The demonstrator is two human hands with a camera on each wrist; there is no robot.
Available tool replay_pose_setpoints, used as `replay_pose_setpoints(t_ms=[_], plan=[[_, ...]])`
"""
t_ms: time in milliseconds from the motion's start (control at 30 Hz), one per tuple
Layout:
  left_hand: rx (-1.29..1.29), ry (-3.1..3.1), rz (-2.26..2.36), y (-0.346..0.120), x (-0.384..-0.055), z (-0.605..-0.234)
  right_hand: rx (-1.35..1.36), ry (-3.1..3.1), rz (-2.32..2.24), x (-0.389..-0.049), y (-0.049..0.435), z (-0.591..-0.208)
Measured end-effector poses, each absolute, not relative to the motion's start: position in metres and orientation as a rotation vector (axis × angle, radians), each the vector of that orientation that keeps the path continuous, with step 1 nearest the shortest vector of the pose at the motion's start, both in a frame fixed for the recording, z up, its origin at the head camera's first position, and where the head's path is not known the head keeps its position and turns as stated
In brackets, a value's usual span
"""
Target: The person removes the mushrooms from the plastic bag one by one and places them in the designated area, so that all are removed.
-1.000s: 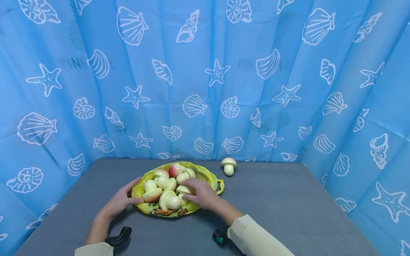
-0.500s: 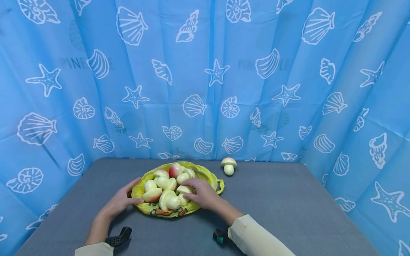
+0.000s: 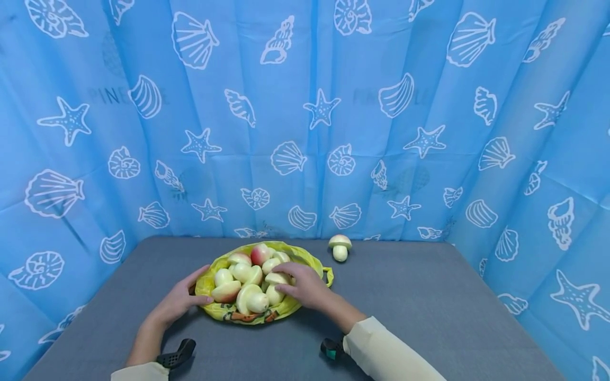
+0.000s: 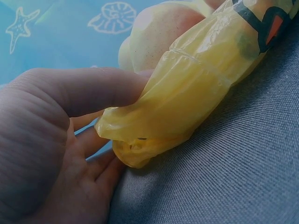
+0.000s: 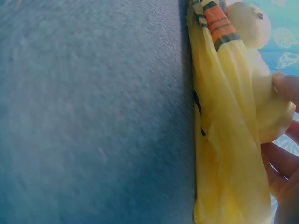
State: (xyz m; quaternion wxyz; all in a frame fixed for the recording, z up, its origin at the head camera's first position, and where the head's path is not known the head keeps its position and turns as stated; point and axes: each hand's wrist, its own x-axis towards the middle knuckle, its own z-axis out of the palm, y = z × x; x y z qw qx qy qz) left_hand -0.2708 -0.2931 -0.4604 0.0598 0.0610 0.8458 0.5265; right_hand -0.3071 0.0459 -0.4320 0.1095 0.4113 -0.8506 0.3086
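Observation:
A yellow plastic bag (image 3: 220, 312) lies opened out on the table, filled with several toy mushrooms (image 3: 242, 271) that have cream stems and pinkish caps. My left hand (image 3: 177, 301) holds the bag's left edge, thumb on the near side and fingers behind, as the left wrist view also shows with the bag (image 4: 182, 102). At the bag's right side, my right hand (image 3: 305, 286) grips one mushroom (image 3: 275, 278) by its cap between thumb and fingers. That mushroom (image 5: 274, 114) still sits low among the others, just inside the bag's rim. Part of it is hidden by my fingers.
A single mushroom (image 3: 340, 247) stands upright on the grey table (image 3: 405, 307), behind and right of the bag. A yellow bag handle (image 3: 329, 276) sticks out at the right. Blue shell-print curtain (image 3: 305, 159) hangs behind the table and along its sides.
My right hand has shifted slightly right, and the mushroom it grips has moved and tilted a little with it. My left hand keeps its place on the bag.

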Motion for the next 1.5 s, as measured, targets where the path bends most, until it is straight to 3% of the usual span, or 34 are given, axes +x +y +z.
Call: replay_pose_setpoints(t_ms=[1000,1500], plan=[[0.190,2.548,1.606,-0.295,-0.272,-0.464,0.907,-2.423,0.907,-0.331,0.102,-0.393],[0.198,2.549,1.602,-0.294,-0.271,-0.463,0.723,-2.285,0.829,-0.349,0.137,-0.407]])
